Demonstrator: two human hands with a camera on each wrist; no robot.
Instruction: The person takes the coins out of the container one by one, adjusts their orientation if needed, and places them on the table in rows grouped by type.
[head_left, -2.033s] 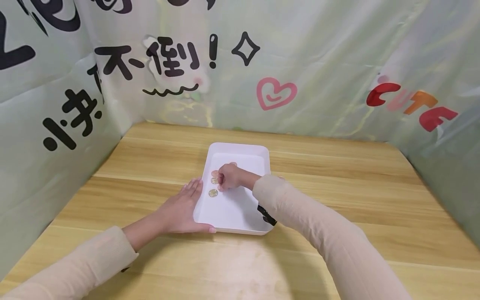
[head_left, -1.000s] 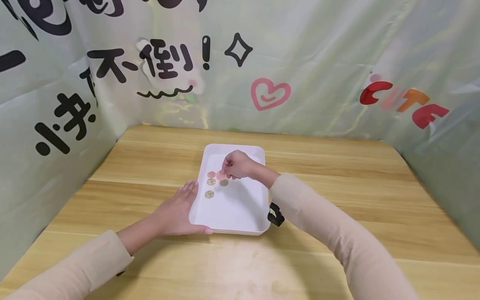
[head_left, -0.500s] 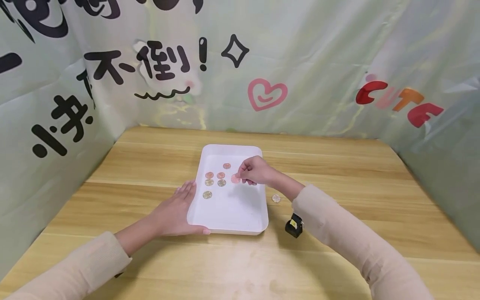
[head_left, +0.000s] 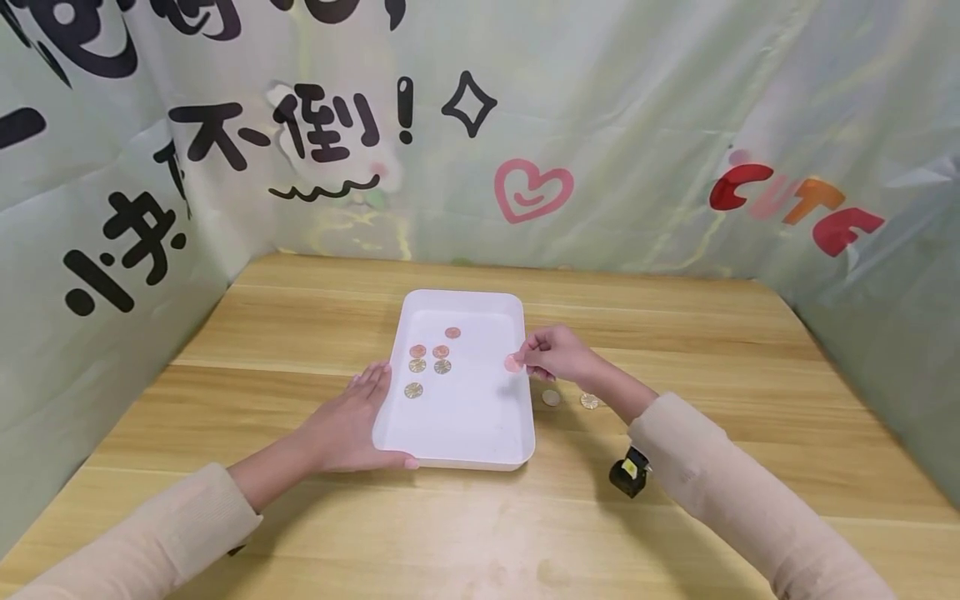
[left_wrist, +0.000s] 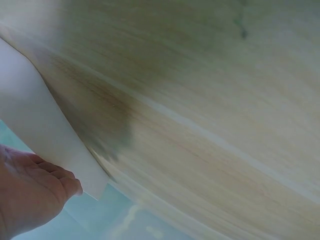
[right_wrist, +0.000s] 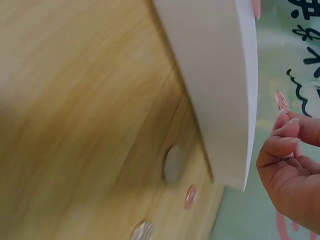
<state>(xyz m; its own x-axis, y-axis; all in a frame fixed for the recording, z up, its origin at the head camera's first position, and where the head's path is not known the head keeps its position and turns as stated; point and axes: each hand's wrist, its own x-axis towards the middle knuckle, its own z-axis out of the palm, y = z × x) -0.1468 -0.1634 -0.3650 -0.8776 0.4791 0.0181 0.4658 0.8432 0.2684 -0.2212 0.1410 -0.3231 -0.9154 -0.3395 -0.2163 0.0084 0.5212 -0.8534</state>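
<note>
A white rectangular tray [head_left: 472,437] lies on the table. In it are copper-coloured coins [head_left: 441,352] and gold-coloured coins [head_left: 413,390] in its left half. My left hand [head_left: 345,425] rests against the tray's left side, fingers along the rim and thumb at the front corner. Over the right rim, my right hand [head_left: 558,354] pinches a copper-coloured coin [right_wrist: 281,100] between thumb and fingertips. Below that hand, a silver-coloured coin [head_left: 551,398] and another pale coin [head_left: 589,402] lie on the wood. The right wrist view also shows a copper-coloured coin [right_wrist: 190,196] on the table.
The wooden table [head_left: 720,358] is bounded at the back and sides by a pale printed cloth [head_left: 637,100]. A black wrist device [head_left: 628,473] hangs under the right sleeve. The tray wall [right_wrist: 210,75] stands up from the table.
My right hand has lifted a copper-coloured coin from among the coins in the tray and carried it right to the rim. The left hand stays at the tray.
</note>
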